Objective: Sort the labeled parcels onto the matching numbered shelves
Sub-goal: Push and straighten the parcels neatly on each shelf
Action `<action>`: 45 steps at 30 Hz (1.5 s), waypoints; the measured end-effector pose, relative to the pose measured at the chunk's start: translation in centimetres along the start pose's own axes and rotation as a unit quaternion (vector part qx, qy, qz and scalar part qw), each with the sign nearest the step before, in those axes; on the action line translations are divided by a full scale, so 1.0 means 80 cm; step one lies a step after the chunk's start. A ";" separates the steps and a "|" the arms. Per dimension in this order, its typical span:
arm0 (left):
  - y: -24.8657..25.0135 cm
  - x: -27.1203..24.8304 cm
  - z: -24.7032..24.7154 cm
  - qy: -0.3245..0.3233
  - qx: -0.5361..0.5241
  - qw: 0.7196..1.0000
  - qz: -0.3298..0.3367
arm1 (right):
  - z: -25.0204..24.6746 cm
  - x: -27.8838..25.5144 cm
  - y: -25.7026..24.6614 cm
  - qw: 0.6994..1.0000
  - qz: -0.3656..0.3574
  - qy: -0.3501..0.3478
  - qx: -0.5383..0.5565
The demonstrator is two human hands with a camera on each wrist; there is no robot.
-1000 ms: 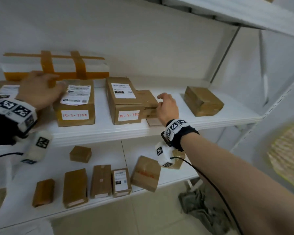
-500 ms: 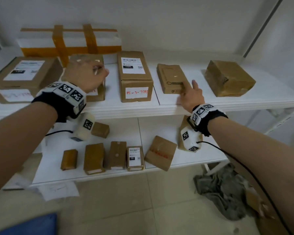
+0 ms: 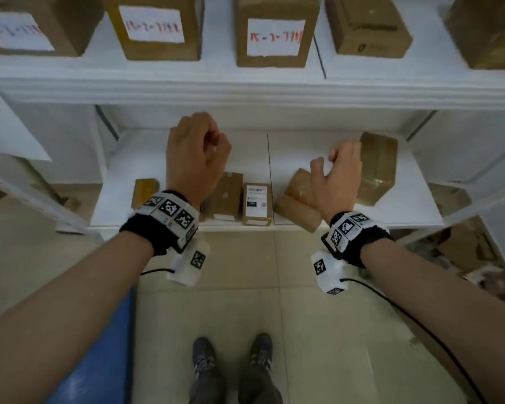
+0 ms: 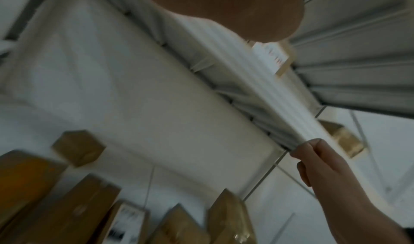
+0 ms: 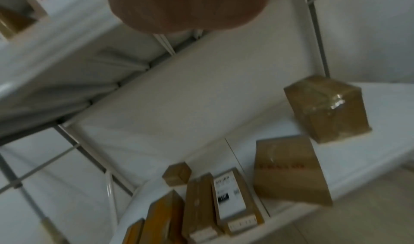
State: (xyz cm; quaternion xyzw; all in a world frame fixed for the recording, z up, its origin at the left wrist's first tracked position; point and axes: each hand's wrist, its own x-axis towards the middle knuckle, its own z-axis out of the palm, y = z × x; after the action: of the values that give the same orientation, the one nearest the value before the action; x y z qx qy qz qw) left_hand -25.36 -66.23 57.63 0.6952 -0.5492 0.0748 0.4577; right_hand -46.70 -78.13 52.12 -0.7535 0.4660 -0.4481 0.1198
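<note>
- Two hands, both mine, hang in front of the lower shelf (image 3: pixel 414 205) with nothing in them; I judge I am between parcels, about to choose the next one to sort.
- My left hand (image 3: pixel 196 158) is loosely curled, fingers folded in toward the palm, holding nothing and touching nothing that I can see.
- My right hand (image 3: pixel 337 179) is half open, fingers bent and relaxed, above the tilted flat parcel (image 3: pixel 296 199) at the shelf's front edge; it seems clear of it, though the head view alone cannot settle that.
- On the lower shelf, a row of small parcels stands at the front: the white-labelled parcel (image 3: pixel 257 202) in the middle, plain brown ones to its left, and a taped brown box (image 3: pixel 376 167) further back on the right.
- The upper shelf (image 3: pixel 245 88) already carries larger boxes, three with handwritten red numbers on white labels, such as the red-numbered box (image 3: pixel 274 36).
- Next, I think, comes reading a label: most lower parcels show no number from here, so I would have to pick one up or turn it before I know its shelf.
- Both wrist views are blurred, so they add little about my fingers.
</note>
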 end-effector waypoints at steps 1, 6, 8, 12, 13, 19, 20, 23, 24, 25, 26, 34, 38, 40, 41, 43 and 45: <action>-0.017 -0.024 0.009 -0.017 0.011 1.000 -0.020 | 0.013 -0.020 0.011 1.000 0.016 -0.013 0.009; -0.150 -0.128 0.062 -0.074 0.045 0.984 -0.154 | 0.100 -0.113 0.065 0.989 0.074 -0.127 0.012; -0.204 -0.158 0.084 -0.119 0.083 0.967 -0.210 | 0.139 -0.141 0.082 0.982 0.082 -0.170 0.014; -0.289 -0.198 0.123 -0.249 0.164 0.910 -0.290 | 0.222 -0.189 0.102 0.957 0.095 -0.273 -0.005; -0.306 -0.205 0.133 -0.284 0.176 0.896 -0.293 | 0.242 -0.197 0.107 0.949 0.093 -0.302 -0.025; -0.369 -0.231 0.189 -0.422 0.246 0.849 -0.202 | 0.323 -0.229 0.132 0.874 0.093 -0.434 -0.198; -0.376 -0.232 0.198 -0.431 0.255 0.843 -0.194 | 0.330 -0.232 0.137 0.873 0.088 -0.431 -0.213; -0.387 -0.226 0.212 -0.425 0.279 0.841 -0.185 | 0.342 -0.232 0.147 0.873 0.077 -0.420 -0.237; -0.391 -0.221 0.213 -0.421 0.277 0.843 -0.188 | 0.345 -0.228 0.150 0.873 0.077 -0.418 -0.239; -0.396 -0.216 0.215 -0.417 0.270 0.846 -0.192 | 0.347 -0.223 0.152 0.873 0.079 -0.418 -0.240; -0.402 -0.209 0.216 -0.414 0.264 0.848 -0.198 | 0.348 -0.216 0.155 0.872 0.083 -0.418 -0.239; -0.402 -0.192 0.234 -0.373 0.246 0.880 -0.162 | 0.361 -0.177 0.178 0.863 0.084 -0.442 -0.229; -0.361 -0.212 0.278 -0.455 0.189 0.869 -0.046 | 0.355 -0.176 0.183 0.879 0.087 -0.424 -0.199; -0.349 -0.217 0.297 -0.476 0.200 0.853 -0.074 | 0.346 -0.177 0.190 0.905 0.084 -0.377 -0.180; -0.348 -0.217 0.304 -0.477 0.204 0.850 -0.090 | 0.340 -0.178 0.194 0.918 0.081 -0.347 -0.176; -0.348 -0.209 0.315 -0.475 0.205 0.849 -0.105 | 0.321 -0.180 0.209 0.935 0.087 -0.289 -0.185; -0.350 -0.198 0.320 -0.473 0.205 0.849 -0.118 | 0.301 -0.183 0.226 0.940 0.131 -0.234 -0.211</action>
State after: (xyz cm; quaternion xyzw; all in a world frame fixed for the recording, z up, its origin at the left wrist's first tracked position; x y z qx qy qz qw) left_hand -18.36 -74.22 17.95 0.7842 -0.5850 -0.2068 -0.0054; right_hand -40.94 -81.71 19.31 -0.7775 0.6029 -0.1311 0.1217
